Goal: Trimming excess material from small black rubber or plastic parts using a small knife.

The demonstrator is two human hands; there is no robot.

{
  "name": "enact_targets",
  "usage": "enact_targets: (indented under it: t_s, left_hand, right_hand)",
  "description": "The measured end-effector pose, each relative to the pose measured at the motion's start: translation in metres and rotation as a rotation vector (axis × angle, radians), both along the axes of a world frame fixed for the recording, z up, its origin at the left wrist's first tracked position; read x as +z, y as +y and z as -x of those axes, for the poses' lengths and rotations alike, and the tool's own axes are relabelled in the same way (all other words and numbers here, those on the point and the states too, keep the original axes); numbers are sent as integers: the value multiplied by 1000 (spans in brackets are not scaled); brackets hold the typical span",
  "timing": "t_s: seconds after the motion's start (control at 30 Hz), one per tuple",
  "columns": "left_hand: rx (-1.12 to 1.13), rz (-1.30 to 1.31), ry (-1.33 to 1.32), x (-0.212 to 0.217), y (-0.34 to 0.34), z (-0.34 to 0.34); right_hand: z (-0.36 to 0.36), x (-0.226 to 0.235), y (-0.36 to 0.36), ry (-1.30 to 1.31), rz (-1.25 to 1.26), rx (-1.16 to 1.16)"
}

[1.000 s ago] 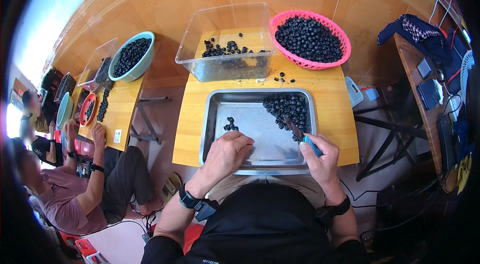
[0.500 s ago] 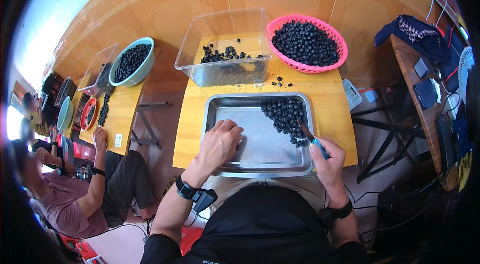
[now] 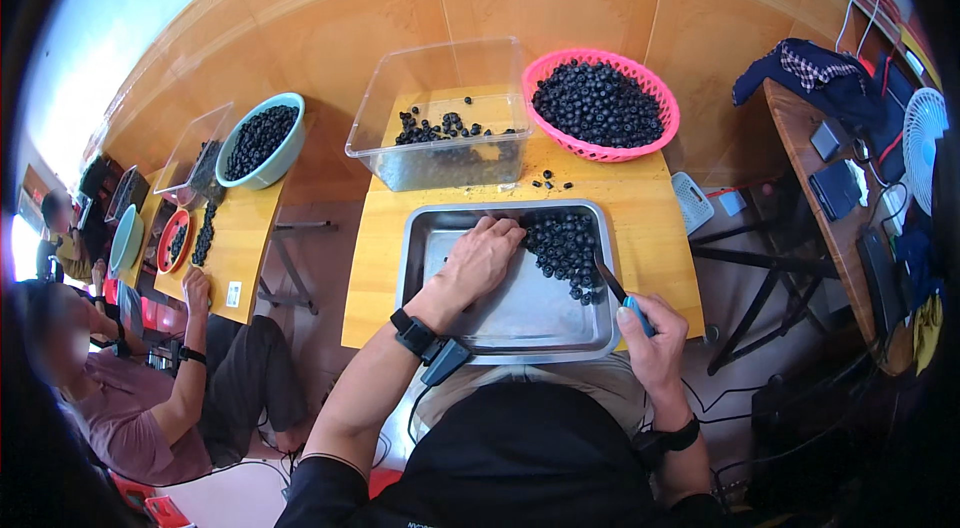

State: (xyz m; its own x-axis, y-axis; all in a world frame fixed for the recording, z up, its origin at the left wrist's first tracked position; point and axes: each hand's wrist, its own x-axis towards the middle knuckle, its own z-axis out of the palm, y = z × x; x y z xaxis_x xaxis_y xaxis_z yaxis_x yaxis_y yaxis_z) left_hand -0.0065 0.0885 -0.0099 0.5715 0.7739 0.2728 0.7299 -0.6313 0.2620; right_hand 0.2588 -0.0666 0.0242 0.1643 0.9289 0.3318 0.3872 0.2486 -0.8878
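Observation:
A metal tray [image 3: 460, 228] lies on the yellow table [image 3: 650, 218] in front of me, with a heap of dark round berries [image 3: 565, 243] at its far right. My left hand [image 3: 483, 256] reaches into the tray, fingertips at the left edge of the heap. My right hand [image 3: 652, 331] rests at the tray's near right corner and grips a small knife [image 3: 612, 283] with a blue handle, blade pointing toward the berries. Behind the tray stand a clear plastic tub [image 3: 440, 133] with some berries and a pink basket [image 3: 603, 103] full of them.
A few loose berries [image 3: 548, 180] lie on the table behind the tray. To the left another table holds a teal bowl [image 3: 260, 140] of berries; a seated person [image 3: 150, 398] works there. A dark desk [image 3: 840, 178] with clothes and devices stands at right.
My left hand has moved up and right across the tray to the berry heap. The right hand with the knife has stayed near the tray's right corner.

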Motion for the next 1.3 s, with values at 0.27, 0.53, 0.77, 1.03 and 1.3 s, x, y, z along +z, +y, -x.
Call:
enact_targets:
  t_s: [0.27,0.53,0.77,1.03,1.3]
  left_hand:
    - [19,83,-20,-2,3,2]
    - [108,168,-251,1,-6,4]
    - [98,333,-465,24,-30,2]
    - [8,1037,-1335,22,-58,-5]
    - [5,1292,-1700,31,-78,-12]
  right_hand:
    - [0,2,-4,4,14,7]
    - [4,-2,0,18,-8,24]
    - [5,-5,3,13,15,38]
    - [19,-6,10,52,34,96]
    - [33,-5,18,11,-17,175]
